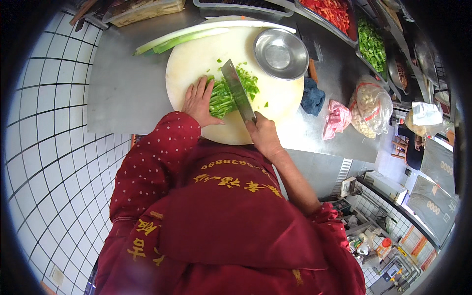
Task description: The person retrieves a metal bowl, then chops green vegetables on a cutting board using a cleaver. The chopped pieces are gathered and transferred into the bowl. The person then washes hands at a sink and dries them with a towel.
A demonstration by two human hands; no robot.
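On a round, pale cutting board [184, 59] lies a heap of green vegetable strips [220, 97], with small chopped pieces [250, 83] to its right. My left hand [199, 101] rests flat on the left side of the strips, fingers apart. The handle of a cleaver [238, 88] is in my right hand [263, 132]; its blade stands across the greens, between the strips and the chopped bits. An empty stainless steel bowl [281, 54] sits at the board's upper right. Long leek stalks [206, 29] lie across the board's far edge and stick out to the left.
The board stands on a steel table [121, 84]. To the right are a dark blue cloth [312, 97], a pink checked cloth [337, 117] and a plastic bag of pale pieces [368, 105]. Containers of red [330, 13] and green cut vegetables [370, 46] line the far right; a tiled wall is left.
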